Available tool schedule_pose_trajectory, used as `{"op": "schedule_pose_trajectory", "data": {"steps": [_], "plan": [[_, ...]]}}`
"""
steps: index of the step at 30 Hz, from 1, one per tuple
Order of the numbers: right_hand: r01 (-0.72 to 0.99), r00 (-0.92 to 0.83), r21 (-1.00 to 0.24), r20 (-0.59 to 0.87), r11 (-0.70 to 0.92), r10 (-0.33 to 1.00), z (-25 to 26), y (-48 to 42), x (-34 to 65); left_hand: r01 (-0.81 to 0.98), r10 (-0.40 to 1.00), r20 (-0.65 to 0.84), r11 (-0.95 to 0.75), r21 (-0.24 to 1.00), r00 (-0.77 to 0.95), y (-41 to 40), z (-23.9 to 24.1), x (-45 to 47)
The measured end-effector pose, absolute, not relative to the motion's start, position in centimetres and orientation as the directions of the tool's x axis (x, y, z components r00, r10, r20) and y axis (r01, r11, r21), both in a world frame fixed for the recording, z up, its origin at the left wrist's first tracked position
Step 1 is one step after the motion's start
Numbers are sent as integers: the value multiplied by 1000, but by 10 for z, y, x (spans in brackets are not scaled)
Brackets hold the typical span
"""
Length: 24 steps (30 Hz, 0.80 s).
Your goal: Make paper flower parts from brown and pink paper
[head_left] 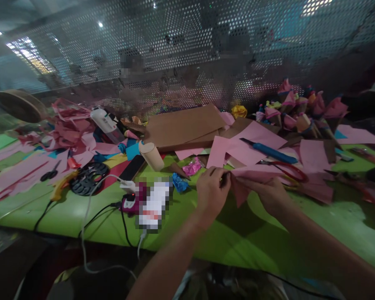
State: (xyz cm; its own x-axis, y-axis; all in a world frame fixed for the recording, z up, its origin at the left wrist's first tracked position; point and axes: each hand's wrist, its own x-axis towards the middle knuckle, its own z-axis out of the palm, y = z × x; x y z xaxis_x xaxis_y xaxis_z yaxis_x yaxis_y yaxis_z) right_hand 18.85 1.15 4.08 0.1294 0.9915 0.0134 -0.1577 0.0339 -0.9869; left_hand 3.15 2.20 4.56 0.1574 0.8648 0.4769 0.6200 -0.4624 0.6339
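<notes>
Between my two hands is a folded piece of pink paper (241,192), its pointed corner hanging down over the green tabletop. The fingers of my left hand (213,187) are curled closed on the paper's left end. My right hand (270,193) pinches its right side, thumb and fingers stretched along the edge. Just left of my left hand lie a crumpled blue paper piece (179,182) and a shiny pink crumpled piece (193,166). Beyond my right hand are red-handled scissors (289,168) and a blue utility knife (275,153) on pink sheets (217,152).
A brown cardboard box (184,125) stands at the back. Wrapped paper cones (300,110) crowd the back right. On the left are a yellow glue gun (64,183), a charging phone (154,204), a power strip (129,204), a cardboard tube (151,156) and trailing cables. A perforated metal screen (175,54) rises behind.
</notes>
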Motion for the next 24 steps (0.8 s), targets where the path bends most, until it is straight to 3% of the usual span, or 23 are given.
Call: {"op": "schedule_pose_trajectory", "data": {"steps": [9,24], "plan": [[-220,91,-975,-34,-13,995,41,11,187,399,921,377,-385,832,102,21,48,35],[-286,142,-958,-54,-11,988,39,10,185,299,957,287,-288,910,48,26,46,34]]}}
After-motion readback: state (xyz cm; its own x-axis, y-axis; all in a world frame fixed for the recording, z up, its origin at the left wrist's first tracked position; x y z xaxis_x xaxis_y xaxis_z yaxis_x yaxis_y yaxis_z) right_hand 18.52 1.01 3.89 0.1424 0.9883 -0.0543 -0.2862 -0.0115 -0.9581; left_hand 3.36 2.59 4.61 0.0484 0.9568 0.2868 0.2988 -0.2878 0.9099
